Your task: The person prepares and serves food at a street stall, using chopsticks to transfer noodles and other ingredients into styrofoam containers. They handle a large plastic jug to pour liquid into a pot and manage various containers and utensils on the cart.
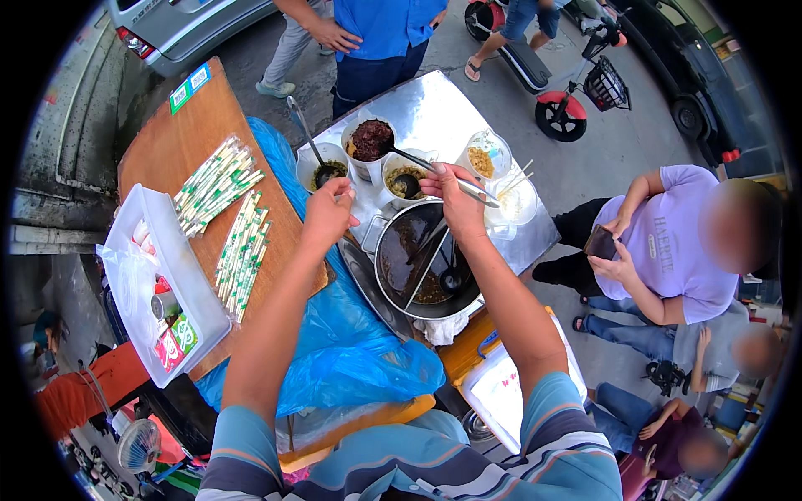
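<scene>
My right hand grips the handle of a long spoon. The spoon's far end reaches a pitcher of dark red paste. Just beneath that hand, a black ladle rests in a pitcher of chopped green relish. My left hand, fingers partly curled, hovers by another pitcher with a steel-handled ladle standing in it. Whether the left hand holds anything is unclear. Between my forearms sits a divided steel pot of dark broth, with a black ladle in its right half.
On the steel tabletop are a tub of yellowish bits and a tub with skewers. Left, a wooden board bears wrapped chopsticks and a plastic bin. Blue plastic sheeting lies before me. People stand around the stall.
</scene>
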Tool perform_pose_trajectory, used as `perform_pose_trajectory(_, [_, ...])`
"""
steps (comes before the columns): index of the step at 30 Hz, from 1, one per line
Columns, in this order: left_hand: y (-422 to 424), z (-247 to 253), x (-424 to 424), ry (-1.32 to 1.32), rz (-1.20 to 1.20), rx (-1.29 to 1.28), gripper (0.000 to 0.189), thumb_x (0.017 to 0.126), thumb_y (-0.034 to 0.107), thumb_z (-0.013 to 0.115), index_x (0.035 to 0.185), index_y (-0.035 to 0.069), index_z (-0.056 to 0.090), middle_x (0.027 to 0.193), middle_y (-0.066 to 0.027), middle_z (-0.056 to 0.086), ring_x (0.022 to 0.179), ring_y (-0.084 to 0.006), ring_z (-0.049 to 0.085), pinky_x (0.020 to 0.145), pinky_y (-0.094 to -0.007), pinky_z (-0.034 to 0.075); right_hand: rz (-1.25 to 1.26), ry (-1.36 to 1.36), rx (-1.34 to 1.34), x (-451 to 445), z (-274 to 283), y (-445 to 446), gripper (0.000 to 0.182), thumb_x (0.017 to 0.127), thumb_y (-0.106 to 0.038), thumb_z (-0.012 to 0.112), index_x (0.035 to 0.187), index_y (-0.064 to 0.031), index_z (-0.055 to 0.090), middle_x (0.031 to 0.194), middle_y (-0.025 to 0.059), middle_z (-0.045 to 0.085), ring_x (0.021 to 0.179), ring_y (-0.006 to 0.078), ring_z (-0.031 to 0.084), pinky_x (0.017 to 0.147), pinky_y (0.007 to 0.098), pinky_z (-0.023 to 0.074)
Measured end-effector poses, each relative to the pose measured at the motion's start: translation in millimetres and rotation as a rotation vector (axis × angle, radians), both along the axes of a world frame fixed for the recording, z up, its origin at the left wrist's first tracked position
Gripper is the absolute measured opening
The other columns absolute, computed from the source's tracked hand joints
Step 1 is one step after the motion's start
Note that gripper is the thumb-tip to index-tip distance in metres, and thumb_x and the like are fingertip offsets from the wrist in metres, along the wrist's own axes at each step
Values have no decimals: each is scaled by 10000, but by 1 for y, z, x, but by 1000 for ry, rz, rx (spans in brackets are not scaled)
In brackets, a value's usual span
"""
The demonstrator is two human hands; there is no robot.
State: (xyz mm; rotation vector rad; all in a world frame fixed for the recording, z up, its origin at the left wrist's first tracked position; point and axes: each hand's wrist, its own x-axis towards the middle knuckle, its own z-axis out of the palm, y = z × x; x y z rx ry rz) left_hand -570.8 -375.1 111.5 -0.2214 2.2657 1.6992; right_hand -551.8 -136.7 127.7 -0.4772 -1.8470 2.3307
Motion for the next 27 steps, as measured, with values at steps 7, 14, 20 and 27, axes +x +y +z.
perform_pose_trajectory(7, [-77,64,149,-5,143,221,301,1028,156,571,1279,-9,571,1202,-120,686,702,-132,689,599,-231,502,35,-157,68,131,16,40,299,1016,-243,644,1084,46,683,952,145,720,815,217,735,747,325,615])
perform_pose_trajectory(14, [13,68,254,-294,-189,511,345,1005,161,611,1310,9,564,1203,-125,670,924,-174,683,832,-300,530,197,-287,243,141,-85,17,255,928,-223,730,1021,14,725,790,86,717,708,138,700,646,269,559])
perform_pose_trajectory(20, [122,-63,210,-376,113,241,601,942,137,622,1460,-57,386,1337,-171,564,1180,-238,576,965,-366,477,212,-246,474,141,-133,25,379,851,-180,783,1167,1,680,824,125,730,752,200,711,690,340,556])
perform_pose_trajectory(27, [102,-152,119,-483,391,-246,571,876,108,536,1402,-62,394,1444,-288,454,1259,-423,548,960,-468,519,-254,-301,1288,223,-123,102,637,796,-236,799,1331,-8,537,1250,240,532,1140,411,536,991,504,436])
